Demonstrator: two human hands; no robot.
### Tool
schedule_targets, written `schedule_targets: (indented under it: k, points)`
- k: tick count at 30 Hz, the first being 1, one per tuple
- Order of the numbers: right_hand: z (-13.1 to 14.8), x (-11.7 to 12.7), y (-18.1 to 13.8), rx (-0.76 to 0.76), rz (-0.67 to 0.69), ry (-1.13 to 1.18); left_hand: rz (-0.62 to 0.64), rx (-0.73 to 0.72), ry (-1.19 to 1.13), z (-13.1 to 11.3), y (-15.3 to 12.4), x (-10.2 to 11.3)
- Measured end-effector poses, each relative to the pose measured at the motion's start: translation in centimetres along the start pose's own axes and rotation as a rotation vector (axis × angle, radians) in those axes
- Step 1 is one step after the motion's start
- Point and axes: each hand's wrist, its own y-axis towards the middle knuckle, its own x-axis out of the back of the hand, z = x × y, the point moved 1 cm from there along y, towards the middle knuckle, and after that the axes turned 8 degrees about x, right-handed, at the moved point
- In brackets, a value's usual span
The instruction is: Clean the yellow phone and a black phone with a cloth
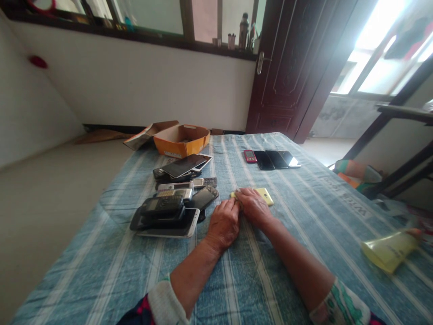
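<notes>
A yellow phone (265,196) lies on the cloth-covered table with its back and camera facing up. My right hand (254,207) rests over its left part, fingers curled and pressed together on it. Directly beside it, my left hand (224,224) is closed with the fingers bent in. The two hands touch at the fingertips; whatever the left fingers hold, if anything, is hidden. Just left of my left hand is a heap of old phones, among them a dark smartphone (205,197), a black phone (162,206) and a white-edged phone (184,225) underneath.
An orange cardboard box (182,146) with its flap open stands at the far left. A red phone (250,156) and several black smartphones (265,160) lie in a row at the back right. A yellow plastic packet (389,253) sits near the right edge of the table.
</notes>
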Motion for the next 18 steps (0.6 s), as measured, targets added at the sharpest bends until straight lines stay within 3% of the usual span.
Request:
schedule_targets:
  k: [8, 18]
  points:
    - [-3.7, 1.1, -1.9, -0.32, 0.015, -0.079, 0.003, -0.011, 0.048, 0.0, -0.1, 0.0]
    - [-3.0, 1.4, -3.1, -0.398, 0.061, -0.135, -0.012, -0.021, 0.038, 0.0, -0.2, 0.1]
